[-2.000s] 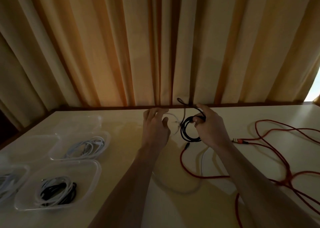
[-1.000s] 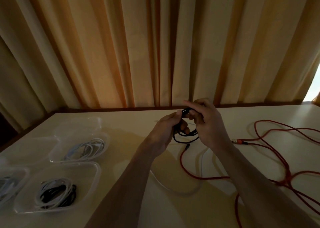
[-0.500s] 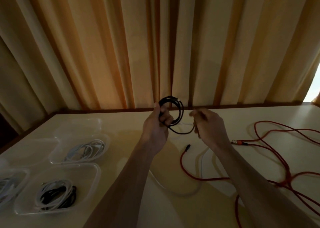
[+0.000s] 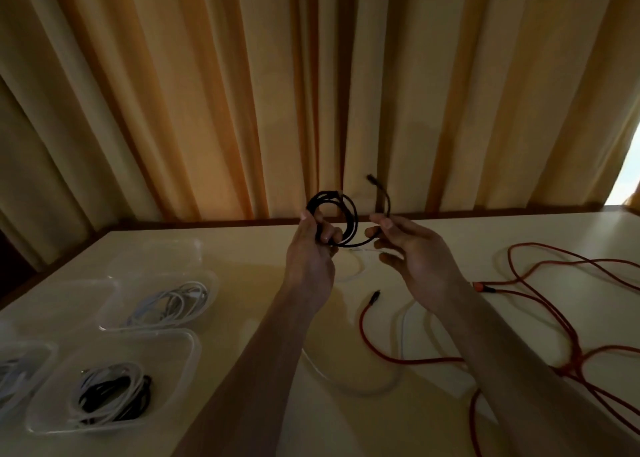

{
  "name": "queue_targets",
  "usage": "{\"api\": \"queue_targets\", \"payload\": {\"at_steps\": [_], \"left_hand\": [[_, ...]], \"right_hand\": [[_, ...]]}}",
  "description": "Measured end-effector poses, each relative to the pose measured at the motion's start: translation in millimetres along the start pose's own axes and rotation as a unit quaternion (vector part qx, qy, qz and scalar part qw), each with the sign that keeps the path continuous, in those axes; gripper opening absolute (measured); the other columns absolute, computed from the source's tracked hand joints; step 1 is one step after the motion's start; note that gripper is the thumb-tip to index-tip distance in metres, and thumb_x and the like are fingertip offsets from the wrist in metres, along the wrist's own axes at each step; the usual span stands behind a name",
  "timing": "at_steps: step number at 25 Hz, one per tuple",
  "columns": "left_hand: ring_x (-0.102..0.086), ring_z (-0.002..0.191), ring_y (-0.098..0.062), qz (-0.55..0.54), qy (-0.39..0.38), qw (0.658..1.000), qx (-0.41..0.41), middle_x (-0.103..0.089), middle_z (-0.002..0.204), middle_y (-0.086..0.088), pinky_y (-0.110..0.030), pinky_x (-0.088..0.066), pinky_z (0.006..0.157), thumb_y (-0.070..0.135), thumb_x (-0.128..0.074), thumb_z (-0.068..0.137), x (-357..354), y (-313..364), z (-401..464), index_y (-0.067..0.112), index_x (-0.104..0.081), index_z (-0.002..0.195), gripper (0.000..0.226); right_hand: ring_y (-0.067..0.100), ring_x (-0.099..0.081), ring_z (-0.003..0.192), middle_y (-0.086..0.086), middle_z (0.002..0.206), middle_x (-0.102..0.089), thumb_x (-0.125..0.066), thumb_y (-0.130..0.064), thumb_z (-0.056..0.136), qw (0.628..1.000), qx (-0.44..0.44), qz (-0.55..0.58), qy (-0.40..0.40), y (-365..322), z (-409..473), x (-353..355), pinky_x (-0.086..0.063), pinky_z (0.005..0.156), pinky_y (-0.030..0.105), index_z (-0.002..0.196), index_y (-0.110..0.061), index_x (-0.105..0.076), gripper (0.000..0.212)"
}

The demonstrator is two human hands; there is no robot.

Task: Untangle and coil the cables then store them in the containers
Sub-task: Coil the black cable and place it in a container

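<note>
Our left hand now grips the raised black cable coil, our right hand pinching its loose tail, so coiling is nearly finished.

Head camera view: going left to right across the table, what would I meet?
Clear containers with coiled cables → left hand gripping the black cable coil → right hand pinching the black cable's loose end → loose red cable.
</note>
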State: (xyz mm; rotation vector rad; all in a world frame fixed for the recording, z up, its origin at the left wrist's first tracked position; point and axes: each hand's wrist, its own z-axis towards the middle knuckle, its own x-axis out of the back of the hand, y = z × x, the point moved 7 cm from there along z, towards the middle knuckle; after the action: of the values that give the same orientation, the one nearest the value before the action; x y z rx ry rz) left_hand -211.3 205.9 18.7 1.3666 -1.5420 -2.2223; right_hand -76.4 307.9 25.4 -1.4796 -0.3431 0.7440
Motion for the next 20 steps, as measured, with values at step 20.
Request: {"api": "queue_targets", "payload": {"at_steps": [20], "left_hand": [[-0.028,0.066,-0.016,0.136,-0.206,0.969,0.012,-0.026,0.073,0.0,-0.029,-0.035,0.076,0.042,-0.03,0.111,-21.5,-17.0,-13.5,0.013,-0.049,0.091,0.04]], "right_hand": [[0.016,-0.07,0.102,-0.005,0.098,-0.079,-0.066,-0.028,0.092,0.982,-0.024,-0.185,0.014,22.3,0.7,-6.9,-0.056,0.088,0.039,0.092,-0.034,-0.081,0.017]]}}
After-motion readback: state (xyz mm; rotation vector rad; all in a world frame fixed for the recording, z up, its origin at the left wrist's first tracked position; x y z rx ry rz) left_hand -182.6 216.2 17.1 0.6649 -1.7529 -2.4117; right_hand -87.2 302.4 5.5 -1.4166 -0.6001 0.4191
